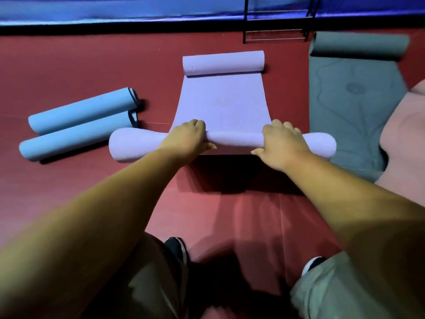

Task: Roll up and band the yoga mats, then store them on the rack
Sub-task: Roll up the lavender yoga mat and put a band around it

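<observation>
A lilac yoga mat [222, 102] lies on the red floor ahead of me, rolled at both ends. Its near roll [234, 139] runs left to right under my hands. My left hand [187, 140] grips that roll left of centre, fingers curled over its top. My right hand [281, 143] grips it right of centre the same way. The far end of the mat is curled into a second roll [223, 62]. No band is visible.
Two rolled blue mats [80, 125] lie side by side at the left. A grey mat [349, 107], its far end curled, lies flat at the right beside a pink mat [404, 139]. A black metal rack [276, 26] stands by the blue wall padding.
</observation>
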